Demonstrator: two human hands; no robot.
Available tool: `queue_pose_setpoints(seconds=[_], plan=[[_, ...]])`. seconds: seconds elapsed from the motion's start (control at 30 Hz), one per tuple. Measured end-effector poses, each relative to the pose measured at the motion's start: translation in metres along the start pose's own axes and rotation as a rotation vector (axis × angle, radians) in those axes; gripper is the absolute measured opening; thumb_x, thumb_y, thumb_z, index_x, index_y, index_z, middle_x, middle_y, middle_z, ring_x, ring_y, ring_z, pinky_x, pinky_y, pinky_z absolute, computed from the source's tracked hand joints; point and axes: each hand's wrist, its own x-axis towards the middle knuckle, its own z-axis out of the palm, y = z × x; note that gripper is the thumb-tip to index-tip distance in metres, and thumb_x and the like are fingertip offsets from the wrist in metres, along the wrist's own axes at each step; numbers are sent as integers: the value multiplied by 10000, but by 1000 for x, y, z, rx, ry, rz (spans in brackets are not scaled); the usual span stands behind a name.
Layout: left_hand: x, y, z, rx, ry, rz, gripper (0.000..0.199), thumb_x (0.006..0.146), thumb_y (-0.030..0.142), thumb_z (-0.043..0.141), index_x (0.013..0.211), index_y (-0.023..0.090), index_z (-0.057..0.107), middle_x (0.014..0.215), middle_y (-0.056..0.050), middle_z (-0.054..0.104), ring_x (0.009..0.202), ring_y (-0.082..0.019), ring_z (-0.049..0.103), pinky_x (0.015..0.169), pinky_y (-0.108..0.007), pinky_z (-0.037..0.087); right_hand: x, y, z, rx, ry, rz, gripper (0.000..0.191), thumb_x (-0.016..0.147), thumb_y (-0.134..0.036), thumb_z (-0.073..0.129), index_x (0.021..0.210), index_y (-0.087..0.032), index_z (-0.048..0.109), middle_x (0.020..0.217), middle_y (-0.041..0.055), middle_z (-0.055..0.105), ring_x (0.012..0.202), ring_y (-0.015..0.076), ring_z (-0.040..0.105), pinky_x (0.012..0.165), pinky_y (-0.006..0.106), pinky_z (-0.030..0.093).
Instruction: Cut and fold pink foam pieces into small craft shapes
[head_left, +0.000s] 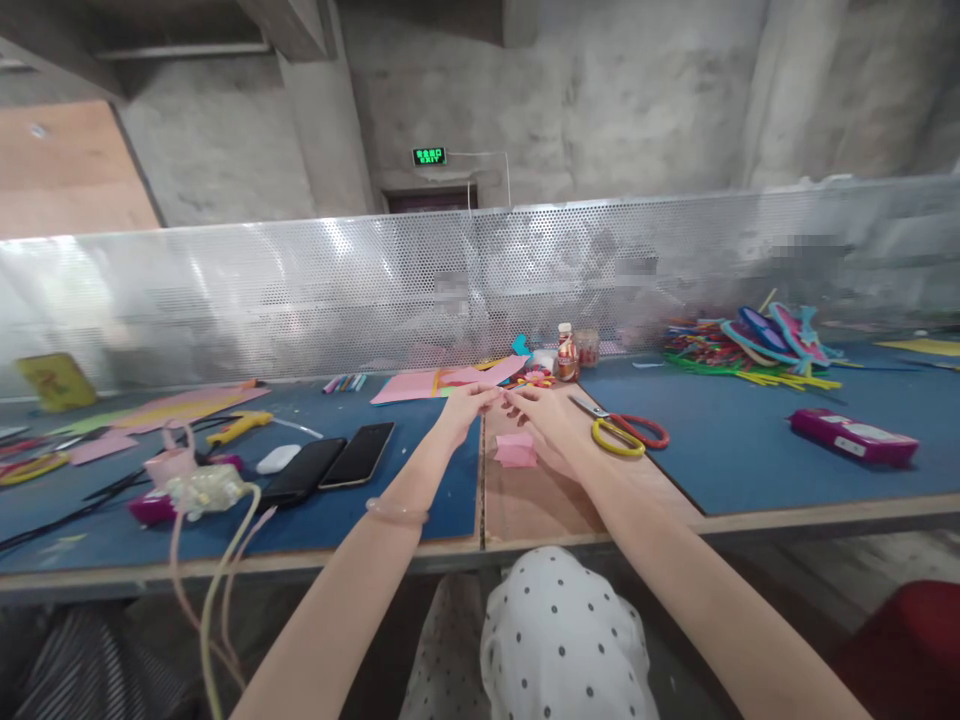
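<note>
Meeting over the tan wooden strip (525, 515) of the blue-covered tabletop (727, 450), the left hand (470, 402) and the right hand (538, 403) are held nearly fingertip to fingertip, fingers bent inward; whether anything small is pinched between them cannot be told. On the near side of them, a small creased piece of pink paper (516, 450) is left lying on the strip, between the two forearms, apparently ungripped. Being so light, it could be swept aside or crumpled — a lowered wrist would be cause enough. Beside the right wrist, metal scissors with one red and one yellow looped handle (611, 416) are laid with the blades pointed toward that hand, so a scratch could be caused by a sideways move. Beyond the hands, a white-capped bottle with a brown-and-white label (568, 358) is stood upright — it could be toppled by too long a reach.
</note>
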Motion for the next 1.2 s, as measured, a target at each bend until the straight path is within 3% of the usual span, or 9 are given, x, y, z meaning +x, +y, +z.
queue_pose_setpoints(seconds=[0.2,0.5,0.73,1.2], plan=[[-2,3,0,-1,-2,19,186,531,287,715,634,146,653,599,-4,579,637,-110,515,674,-259,402,-1,-3,0,-12,-34,7,188,760,-289,547,781,-121,630,717,47,642,519,75,538,504,193,447],[-7,8,1,-2,-24,-47,205,568,327,682,709,180,661,779,-43,629,793,-155,550,715,-280,414,2,0,-1,-6,-23,-24,210,724,-334,587,767,-138,650,700,39,648,529,78,534,515,196,435],[-2,4,-3,-35,12,-79,239,596,361,640,744,173,647,808,-47,630,747,-148,557,684,-278,420,0,3,1,-48,34,-62,210,709,-339,594,710,-134,642,674,31,629,522,77,511,503,197,414],[-8,9,2,39,4,-38,214,572,340,670,671,153,636,668,-15,574,681,-114,517,665,-256,408,3,5,0,-89,18,-61,197,699,-327,579,691,-137,629,636,10,590,507,71,497,496,191,411]])
